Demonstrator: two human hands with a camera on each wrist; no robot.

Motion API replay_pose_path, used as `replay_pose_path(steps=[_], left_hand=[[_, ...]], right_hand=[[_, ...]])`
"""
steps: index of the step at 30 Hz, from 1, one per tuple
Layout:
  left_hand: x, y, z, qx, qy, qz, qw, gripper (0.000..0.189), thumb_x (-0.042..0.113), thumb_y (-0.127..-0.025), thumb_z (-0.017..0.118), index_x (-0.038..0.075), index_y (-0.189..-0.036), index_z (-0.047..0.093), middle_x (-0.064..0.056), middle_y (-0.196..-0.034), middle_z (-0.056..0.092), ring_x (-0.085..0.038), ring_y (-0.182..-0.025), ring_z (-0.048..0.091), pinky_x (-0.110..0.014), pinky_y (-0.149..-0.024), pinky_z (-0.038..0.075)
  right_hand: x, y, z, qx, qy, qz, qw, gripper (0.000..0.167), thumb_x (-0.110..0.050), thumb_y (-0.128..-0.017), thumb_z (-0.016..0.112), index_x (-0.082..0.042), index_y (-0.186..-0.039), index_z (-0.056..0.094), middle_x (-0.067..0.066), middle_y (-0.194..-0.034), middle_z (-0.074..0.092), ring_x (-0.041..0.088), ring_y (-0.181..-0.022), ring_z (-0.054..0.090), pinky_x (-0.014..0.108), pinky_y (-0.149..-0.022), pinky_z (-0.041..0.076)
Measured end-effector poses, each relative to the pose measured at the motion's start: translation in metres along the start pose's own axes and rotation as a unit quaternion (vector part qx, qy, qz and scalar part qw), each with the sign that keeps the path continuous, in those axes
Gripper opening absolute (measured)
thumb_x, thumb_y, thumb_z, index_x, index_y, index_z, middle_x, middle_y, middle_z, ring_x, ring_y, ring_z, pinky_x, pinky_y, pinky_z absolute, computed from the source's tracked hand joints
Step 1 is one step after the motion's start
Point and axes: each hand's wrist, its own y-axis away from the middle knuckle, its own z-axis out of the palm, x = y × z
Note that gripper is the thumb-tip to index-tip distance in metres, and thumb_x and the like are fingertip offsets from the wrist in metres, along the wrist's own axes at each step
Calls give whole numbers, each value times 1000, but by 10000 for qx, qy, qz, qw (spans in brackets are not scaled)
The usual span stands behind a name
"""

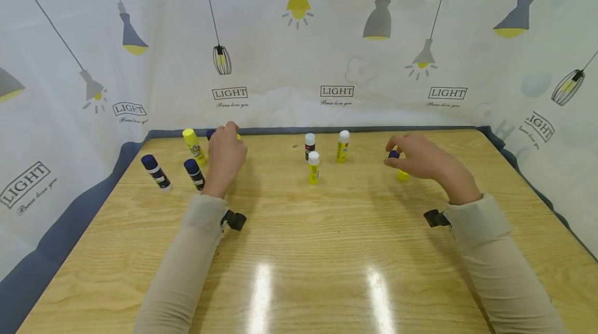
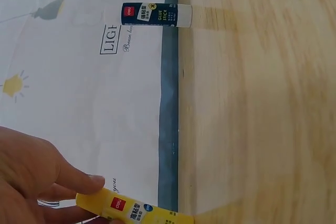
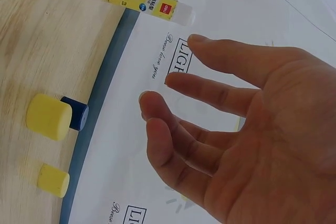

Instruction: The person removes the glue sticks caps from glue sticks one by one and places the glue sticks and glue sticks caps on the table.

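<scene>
In the left wrist view, my left hand (image 2: 31,177) pinches the yellow cap end of a yellow glue stick (image 2: 139,211) near the table's far edge. From the head, that left hand (image 1: 226,155) mostly hides the stick. Close around it stand a yellow-capped glue stick (image 1: 193,145) and two blue-capped ones, one nearer (image 1: 194,174) and one farther left (image 1: 156,172). Over on the right, my right hand (image 1: 420,157) hovers with loosely bent, parted fingers and holds nothing. Beside it lie a blue cap (image 3: 76,114), a larger yellow cap (image 3: 50,116) and a smaller yellow cap (image 3: 53,180).
Three white-topped glue sticks stand mid-table between the hands: a dark one (image 1: 310,146), a yellow one (image 1: 343,147) and a nearer yellow one (image 1: 313,169). Behind the wooden table (image 1: 299,230) hangs a lamp-printed cloth (image 1: 280,64). Another dark blue top (image 1: 211,133) peeks out behind the left hand.
</scene>
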Motion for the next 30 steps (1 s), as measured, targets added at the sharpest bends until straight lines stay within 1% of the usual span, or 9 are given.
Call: replay_pose_path(steps=[4, 8, 11, 14, 18, 23, 25, 28, 30], left_hand=[[0, -1, 2, -153, 96, -75, 9998, 30, 10, -101, 60, -9, -125, 61, -29, -117, 68, -45, -107, 67, -55, -91, 55], [0, -1, 4, -291, 122, -142, 9994, 33, 21, -107, 57, -8, -123, 59, -28, -115, 69, -44, -103, 68, -54, -89, 55], [0, -1, 5, -375, 181, -196, 9989, 34, 21, -107, 56, -7, -125, 57, -29, -116, 68, -45, -105, 67, -54, -91, 54], [1, -2, 5, -519, 254, -284, 9979, 35, 18, -104, 59, -6, -129, 55, -30, -120, 67, -46, -110, 66, -55, -96, 52], [0, -3, 7, -827, 239, -439, 9953, 40, 16, -101, 64, -7, -133, 54, -29, -126, 65, -45, -117, 63, -57, -103, 49], [-6, -7, 12, -1222, 467, -546, 9899, 45, 18, -100, 67, -7, -135, 54, -26, -131, 62, -42, -121, 61, -57, -106, 48], [-9, -8, 13, -1391, 651, -641, 9861, 43, 20, -100, 68, -5, -133, 55, -25, -130, 62, -41, -120, 61, -55, -106, 49], [-13, -8, 16, -1682, 782, -817, 9793, 41, 22, -100, 68, -3, -129, 56, -24, -129, 62, -38, -118, 60, -52, -105, 50], [-13, -7, 17, -1852, 857, -952, 9743, 41, 23, -101, 67, -3, -130, 54, -24, -130, 61, -37, -118, 59, -51, -106, 49]], right_hand=[[-2, -1, 1, -10, 5, 10, 10000, 36, -24, -102, 67, 2, -125, 64, 24, -122, 66, 37, -107, 65, 55, -91, 52], [-3, -1, 2, -26, -11, 3, 10000, 35, -24, -102, 65, 2, -126, 64, 23, -121, 67, 36, -107, 64, 55, -91, 51], [-3, -2, 3, -42, -10, -9, 10000, 35, -24, -102, 65, 2, -126, 64, 23, -120, 67, 37, -107, 64, 55, -90, 51], [-3, -2, 3, -78, -1, 4, 10000, 35, -23, -102, 65, 2, -126, 64, 23, -118, 67, 36, -106, 65, 55, -90, 52], [-2, -2, 4, -127, -3, 25, 9999, 36, -24, -102, 65, 2, -127, 63, 25, -119, 67, 37, -107, 65, 56, -90, 52], [-3, -2, 4, -127, -36, 22, 9999, 36, -24, -103, 65, 3, -126, 64, 25, -120, 67, 37, -107, 66, 56, -90, 52], [-4, -2, 5, -115, -63, -26, 9999, 35, -24, -103, 65, 2, -126, 64, 24, -118, 68, 35, -105, 67, 55, -89, 53], [-6, -4, 6, -98, -135, -159, 9997, 34, -23, -103, 65, 2, -125, 65, 23, -116, 70, 35, -103, 68, 55, -89, 54], [-8, -5, 8, -98, -219, -246, 9994, 32, -23, -103, 65, 1, -125, 65, 22, -116, 70, 35, -104, 68, 54, -89, 54]])
